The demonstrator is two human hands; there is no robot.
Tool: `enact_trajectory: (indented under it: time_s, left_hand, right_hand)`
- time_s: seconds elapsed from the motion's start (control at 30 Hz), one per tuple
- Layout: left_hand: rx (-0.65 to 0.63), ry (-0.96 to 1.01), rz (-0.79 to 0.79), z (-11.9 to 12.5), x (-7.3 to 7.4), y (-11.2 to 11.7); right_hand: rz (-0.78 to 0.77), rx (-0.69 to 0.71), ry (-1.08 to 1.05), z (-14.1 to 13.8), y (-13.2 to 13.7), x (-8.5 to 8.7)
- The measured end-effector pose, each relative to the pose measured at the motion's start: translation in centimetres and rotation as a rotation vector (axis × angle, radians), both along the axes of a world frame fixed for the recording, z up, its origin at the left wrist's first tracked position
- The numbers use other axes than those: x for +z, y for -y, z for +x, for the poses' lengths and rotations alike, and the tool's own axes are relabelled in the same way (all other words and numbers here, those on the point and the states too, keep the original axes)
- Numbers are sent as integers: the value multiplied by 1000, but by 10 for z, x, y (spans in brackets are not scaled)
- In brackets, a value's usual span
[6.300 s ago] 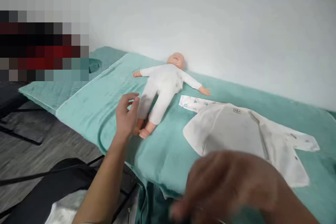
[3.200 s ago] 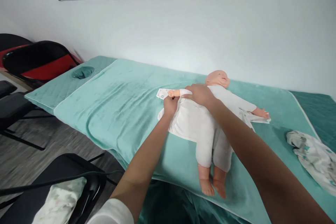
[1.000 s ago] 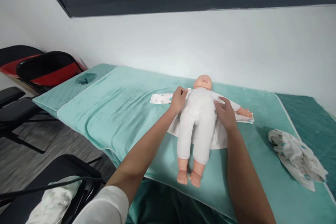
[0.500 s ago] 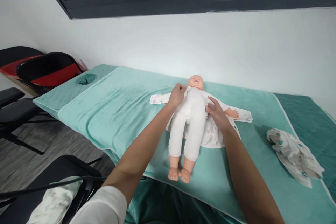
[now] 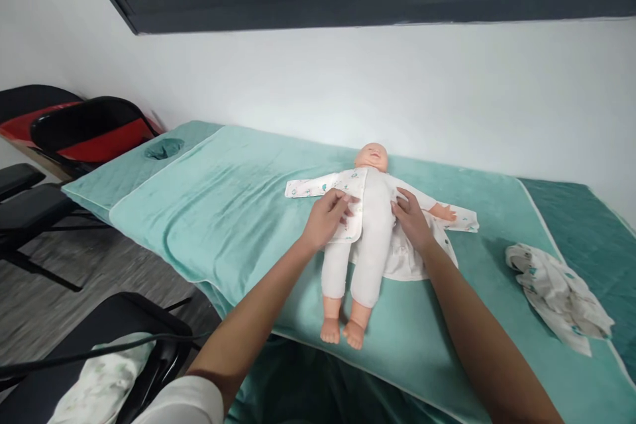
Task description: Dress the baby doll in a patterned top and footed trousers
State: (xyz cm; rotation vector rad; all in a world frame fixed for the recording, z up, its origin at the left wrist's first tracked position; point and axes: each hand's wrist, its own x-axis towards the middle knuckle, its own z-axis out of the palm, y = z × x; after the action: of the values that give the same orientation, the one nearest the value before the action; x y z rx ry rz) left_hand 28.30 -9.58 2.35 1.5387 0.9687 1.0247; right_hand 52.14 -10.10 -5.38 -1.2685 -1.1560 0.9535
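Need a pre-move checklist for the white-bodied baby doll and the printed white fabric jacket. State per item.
1. White-bodied baby doll face-up on green fabric-covered table: ok.
2. Printed white fabric jacket's front panel by left hand laid over torso: ok.
3. Jacket's opposite side covering torso: not ok, spread beside doll.
4. Doll's arm nearer right hand inside sleeve: not ok, lying on top.
5. Other arm inside its sleeve: cannot tell, covered.
6. Crumpled printed white cloth apart from doll: ok.

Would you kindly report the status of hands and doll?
Left hand at front of printed baby jacket; right hand beside baby doll. Doll face-up on massage table, jacket partly covering chest. Crumpled printed cloth off right, seemingly not in the way.
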Motion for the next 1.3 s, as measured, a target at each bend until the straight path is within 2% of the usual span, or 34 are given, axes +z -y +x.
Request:
enact_trajectory:
  time_s: [0.07,0.13,0.2,0.33,0.4,0.43,0.53,0.6,0.73,0.8,0.87,0.93,1.0,1.1,1.2,1.3]
  left_hand:
    - [161,-99,147,-3,-14,0]
    - [223,-181,266,-2,-25,1]
    - [183,-228,369,2,-33,6]
    - [-3,-294,490,7,-41,23]
    - [-15,-267,490,5,-45,31]
    - [27,-239,478,2,-47,34]
    - [252,-180,411,-7,-57,44]
    - [347,-181,349,-13,-63,52]
    - [311,-169,266,-23,-68,57]
    - [300,-191,261,-30,-71,44]
    - [355,-274,298,-39,-77,18]
    - [439,-438,389,-49,-85,-14]
    - [468,-631,442,-61,-93,-46]
    - [430,-853,364,-74,-100,-80]
    - [451,-954,275,-80,-101,-96]
    - [486,-974,301,-83,-100,-98]
  right_hand:
    - [3,-4,11,0,1,0]
    - [4,-7,15,1,2,-1]
    - [-1,-11,22,1,2,-1]
    - [-13,-34,43,0,4,-2]
    - [-14,-48,63,0,5,-2]
    - [-16,-52,74,0,5,-2]
    - [-30,-58,97,0,7,-2]
    - [-45,-63,98,0,8,-2]
    - [-65,-63,80,-1,9,1]
    - [-70,-72,86,-2,10,2]
    - [-76,-83,99,-2,11,3]
    - [-79,-86,113,-1,11,3]
    - [-79,-81,128,0,11,2]
    - [-67,-73,152,0,10,0]
    - [-38,-65,169,-2,11,0]
    - [-51,-109,286,3,13,4]
